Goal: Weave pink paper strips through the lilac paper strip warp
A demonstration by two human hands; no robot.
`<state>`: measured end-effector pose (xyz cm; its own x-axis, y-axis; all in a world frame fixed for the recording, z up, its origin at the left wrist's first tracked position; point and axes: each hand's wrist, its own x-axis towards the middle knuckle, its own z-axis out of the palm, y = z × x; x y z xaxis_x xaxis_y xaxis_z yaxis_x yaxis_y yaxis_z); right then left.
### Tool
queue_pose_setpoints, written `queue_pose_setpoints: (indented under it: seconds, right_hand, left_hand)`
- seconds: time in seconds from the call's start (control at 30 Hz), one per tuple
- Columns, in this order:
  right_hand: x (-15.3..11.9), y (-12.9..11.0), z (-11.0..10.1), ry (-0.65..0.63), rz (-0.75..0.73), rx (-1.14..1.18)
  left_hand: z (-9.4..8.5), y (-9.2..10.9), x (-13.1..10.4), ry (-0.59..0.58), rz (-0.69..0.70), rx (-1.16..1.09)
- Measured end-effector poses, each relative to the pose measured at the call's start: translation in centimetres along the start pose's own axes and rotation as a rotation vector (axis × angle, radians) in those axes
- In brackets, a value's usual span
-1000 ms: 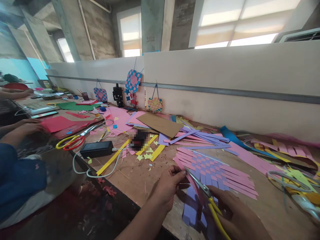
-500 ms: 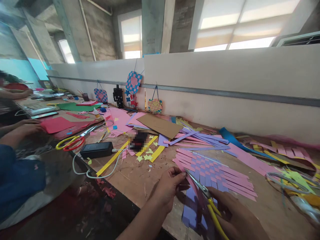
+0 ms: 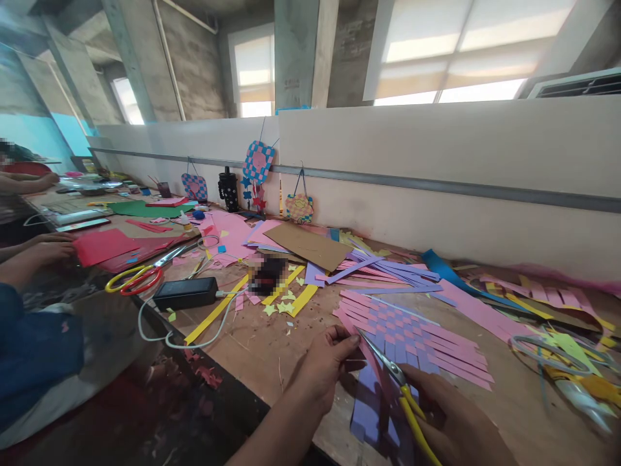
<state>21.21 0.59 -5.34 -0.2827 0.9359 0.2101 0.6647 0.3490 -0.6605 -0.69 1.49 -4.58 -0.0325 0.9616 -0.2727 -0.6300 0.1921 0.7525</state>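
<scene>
My left hand (image 3: 326, 362) pinches a pink paper strip (image 3: 370, 357) between thumb and fingers, near the table's front edge. Closed around yellow-handled scissors (image 3: 395, 373), my right hand (image 3: 449, 414) points their blades up and left, with the tips at the strip beside my left thumb. Whether the blades are cutting the paper I cannot tell. Beneath and behind both hands lies a woven paper mat (image 3: 400, 327) of pink and purple strips, with loose pink ends fanning out to the right. Its lower purple part (image 3: 366, 401) is partly hidden by the scissors and my right hand.
Purple strips (image 3: 383, 265) and a brown cardboard sheet (image 3: 308, 246) lie behind the mat. Left are a black power adapter (image 3: 185, 292), a cable, yellow strips, and red-and-yellow scissors (image 3: 140, 277). A co-worker's hand (image 3: 51, 249) touches red paper (image 3: 104, 246). Wire coils and paper scraps lie right.
The view has shifted slightly. My hands, the pink strip and the scissors keep nearly the same positions relative to each other.
</scene>
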Motion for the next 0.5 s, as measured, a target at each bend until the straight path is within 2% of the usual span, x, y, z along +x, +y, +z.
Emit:
queue_pose_setpoints:
  seconds: [0.17,0.27,0.37,0.43,0.5]
  right_hand:
    - [0.1,0.4,-0.3,0.064,0.017,-0.047]
    - [-0.2,1.7,-1.9,0.16,0.097,-0.135]
    - [-1.0,4.5,-5.6,0.277,0.184,-0.256]
    - [-2.0,7.2,-8.7,0.208,0.198,-0.33]
    - [-3.4,9.7,-11.7,0.283,0.208,-0.442]
  left_hand:
    - [0.0,0.1,-0.2,0.012,0.013,0.012]
    - [0.0,0.3,-0.1,0.024,0.016,0.022]
    - [-0.1,0.4,0.1,0.031,0.017,0.033]
    - [-0.2,0.5,0.3,0.03,0.009,0.048]
    - [-0.3,0.5,0.5,0.027,-0.004,0.067]
